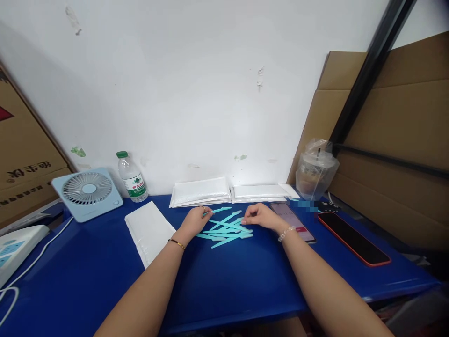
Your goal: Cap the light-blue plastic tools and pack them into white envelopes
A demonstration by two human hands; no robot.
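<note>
Several slim teal eyebrow razors (pixel 228 228) with pale blade ends lie crossed in a loose pile on the blue tabletop. At the pile's upper left, my left hand (pixel 192 222) is closed in a pinch on the end of one eyebrow razor (pixel 221 210), which points to the right. My right hand (pixel 261 217) is over the pile's right side, thumb and fingers pinched together at the end of another razor; the fingers partly hide that end. A white padded envelope (pixel 149 231) lies flat to the left of my left hand.
Against the wall are two stacks of white envelopes (pixel 199 191). Left stand a blue fan (pixel 87 192), a water bottle (pixel 132 180) and a white power strip (pixel 19 248). On the right are a lit phone (pixel 293 220), a red-edged phone (pixel 354 238) and a bagged drink cup (pixel 315 171).
</note>
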